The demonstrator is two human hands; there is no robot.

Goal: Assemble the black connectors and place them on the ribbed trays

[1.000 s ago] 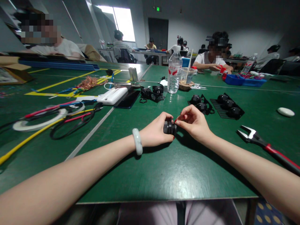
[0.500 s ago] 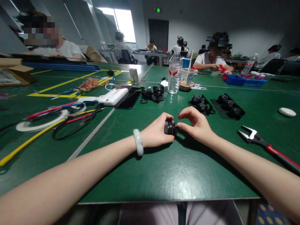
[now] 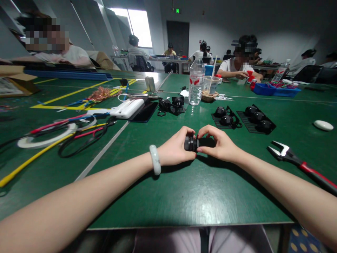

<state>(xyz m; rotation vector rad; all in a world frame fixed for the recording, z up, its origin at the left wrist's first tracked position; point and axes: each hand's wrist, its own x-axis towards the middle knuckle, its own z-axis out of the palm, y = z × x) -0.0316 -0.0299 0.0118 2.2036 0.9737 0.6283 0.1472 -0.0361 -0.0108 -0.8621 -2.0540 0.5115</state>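
Note:
My left hand, with a pale bangle at its wrist, is closed around a black cable gland with a hex-sided body, held just over the green table. At the gland's right end, the thumb and fingertips of my right hand pinch it. Beyond my right hand lie two black plates with more glands: the nearer plate has a loose-looking ring at its edge, and the other plate carries three. More black glands and a ring nut are ahead of my left hand.
Red-handled pliers and a white oval object lie at right. A water bottle and a cup stand ahead. At left are a power bank, a phone and cables. Other people sit across the room.
My right hand's index finger lifted off the gland, then came back down, so thumb and fingers now pinch its right end. My left hand has kept its hold.

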